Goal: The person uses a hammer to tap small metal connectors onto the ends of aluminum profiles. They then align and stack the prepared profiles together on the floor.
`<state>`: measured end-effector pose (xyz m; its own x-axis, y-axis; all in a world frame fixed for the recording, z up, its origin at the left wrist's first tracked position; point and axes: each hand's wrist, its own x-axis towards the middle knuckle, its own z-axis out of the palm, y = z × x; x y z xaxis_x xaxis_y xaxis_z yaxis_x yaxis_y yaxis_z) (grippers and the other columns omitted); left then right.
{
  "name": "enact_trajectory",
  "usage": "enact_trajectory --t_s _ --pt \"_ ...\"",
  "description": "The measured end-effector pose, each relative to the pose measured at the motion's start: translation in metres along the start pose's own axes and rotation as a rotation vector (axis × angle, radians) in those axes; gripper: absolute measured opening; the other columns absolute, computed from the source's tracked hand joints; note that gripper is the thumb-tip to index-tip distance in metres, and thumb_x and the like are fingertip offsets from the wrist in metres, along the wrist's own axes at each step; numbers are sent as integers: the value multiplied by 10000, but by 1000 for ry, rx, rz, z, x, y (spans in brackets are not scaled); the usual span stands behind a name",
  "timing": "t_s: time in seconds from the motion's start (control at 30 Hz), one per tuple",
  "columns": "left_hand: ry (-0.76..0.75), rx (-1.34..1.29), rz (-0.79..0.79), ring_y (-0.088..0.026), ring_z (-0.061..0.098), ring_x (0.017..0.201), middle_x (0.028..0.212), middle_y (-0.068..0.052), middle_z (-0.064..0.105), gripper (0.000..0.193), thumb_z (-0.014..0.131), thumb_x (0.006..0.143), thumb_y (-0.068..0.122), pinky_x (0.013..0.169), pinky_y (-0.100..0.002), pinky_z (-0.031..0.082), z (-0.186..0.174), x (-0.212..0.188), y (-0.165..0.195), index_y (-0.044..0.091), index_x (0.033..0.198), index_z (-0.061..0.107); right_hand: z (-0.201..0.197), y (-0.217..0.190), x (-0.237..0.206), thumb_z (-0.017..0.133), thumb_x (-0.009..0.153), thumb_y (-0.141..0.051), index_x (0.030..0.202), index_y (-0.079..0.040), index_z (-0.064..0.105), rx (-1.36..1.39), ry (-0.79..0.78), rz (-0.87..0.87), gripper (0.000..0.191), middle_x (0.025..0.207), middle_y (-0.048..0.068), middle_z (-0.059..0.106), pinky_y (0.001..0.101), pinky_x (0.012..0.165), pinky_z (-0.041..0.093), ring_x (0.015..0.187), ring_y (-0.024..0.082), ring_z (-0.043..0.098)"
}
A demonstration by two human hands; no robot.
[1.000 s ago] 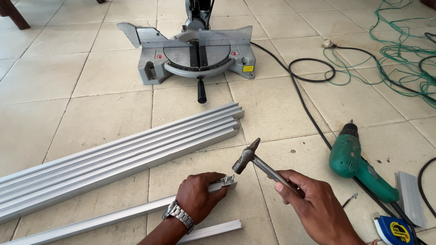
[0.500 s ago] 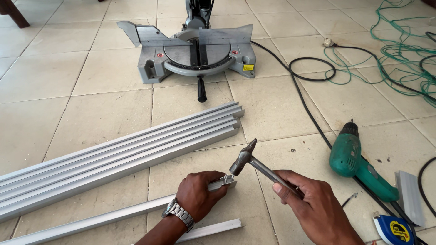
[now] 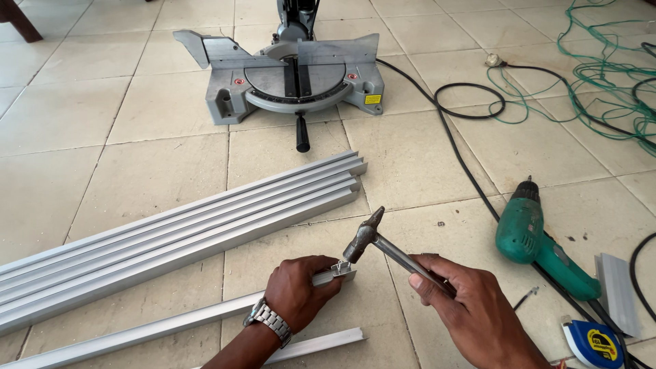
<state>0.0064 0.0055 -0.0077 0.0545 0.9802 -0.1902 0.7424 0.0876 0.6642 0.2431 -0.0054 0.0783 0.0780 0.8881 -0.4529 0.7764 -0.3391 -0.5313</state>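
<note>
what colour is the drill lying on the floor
Green, with a black chuck; the drill shows best in the head view, right of the hammer.

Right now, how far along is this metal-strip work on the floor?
Already done, it seems: a bundle of aluminium profiles lies cut to matching length before the mitre saw. In hand: the left hand steadies one profile while the right hand holds a hammer at its end. Left: the green drill and tape measure lie untouched; a short offcut waits nearby.
</note>
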Motion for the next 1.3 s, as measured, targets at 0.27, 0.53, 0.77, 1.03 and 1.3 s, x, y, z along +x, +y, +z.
enact_trajectory --t_s 0.27,0.53,0.77,1.03,1.3 --pt "20 -11 63 -203 746 663 887 -65 801 291 729 825 315 668 -354 606 2 1 -2 180 1076 790 1 3 1 609 898 -560 1280 -161 720 15 17 -39 563 769 128 741 376 720 558 737 213 716" --pt "1 -16 47 -226 749 680 878 -80 800 296 725 832 338 680 -370 607 0 -1 -1 194 1082 788 7 10 5 590 912 -559 1284 -174 721 4 -35 -38 551 790 165 750 391 733 572 762 241 732" --pt "46 -33 98 -260 744 709 872 -105 794 301 744 815 336 702 -387 602 0 -1 -3 178 1067 791 21 20 12 644 919 -465 1342 -220 709 -62 57 -241 493 1115 121 786 407 899 610 1047 243 751" --pt "45 -55 134 -248 754 717 904 -88 797 283 728 826 319 714 -377 605 2 -1 -4 165 1056 785 28 15 7 553 971 -441 1402 -356 633 -373 89 -274 447 1061 30 804 364 751 662 864 179 762" --pt "-52 -16 14 -240 760 695 864 -86 795 284 706 868 370 716 -366 609 0 -1 1 193 1083 760 27 7 3 516 989 -416 1415 -383 585 -378 67 -198 434 1037 -10 795 316 677 626 760 143 740"
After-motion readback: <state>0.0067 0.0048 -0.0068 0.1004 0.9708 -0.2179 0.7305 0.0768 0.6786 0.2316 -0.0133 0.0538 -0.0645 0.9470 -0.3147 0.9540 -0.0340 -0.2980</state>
